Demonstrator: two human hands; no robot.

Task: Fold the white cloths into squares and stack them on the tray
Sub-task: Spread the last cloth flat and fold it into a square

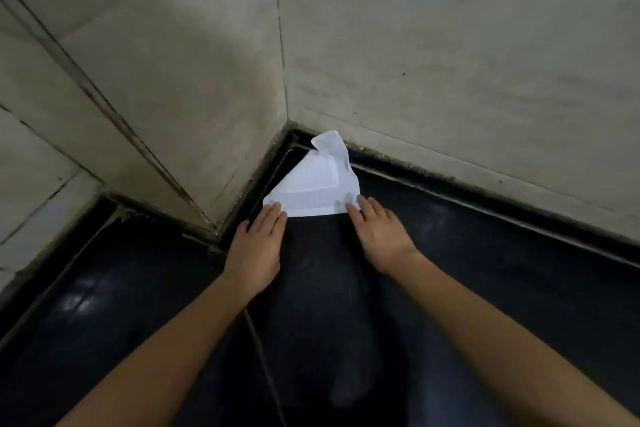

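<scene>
- The white cloth [315,184] lies on a dark, glossy surface [467,288], pushed into the far corner where two pale tiled walls [450,55] meet.
- It reads as a rough triangle: a wide straight edge on the near side, narrowing toward the far corner.
- Its far tip is crumpled and curls up against the base of the right-hand wall; the rest lies fairly flat.
- A lighter band like a hem marks a smaller panel in the middle of the cloth. I cannot tell how many layers there are.
- The left hand [256,246] reaches in from the near side, palm down, fingers straight and close together. Its fingertips [277,207] rest on the near left corner of the cloth; the palm lies back over the dark surface.
- The right hand [379,234] is likewise flat and palm down, fingers extended. Its fingertips [358,200] touch the near right corner of the cloth.
- Neither hand curls round or pinches the fabric as far as the view shows; both lie spread on top of it, thumbs out to the side.
- So the cloth sits just beyond both hands, its near edge spanning the gap between them, with only the two near corners under fingers.
- Both bare forearms run in from the near corners of the view, converging toward the cloth.
- A thin pale line [261,343] runs over the dark surface between the forearms; whether it is a cord or a seam I cannot tell.
</scene>
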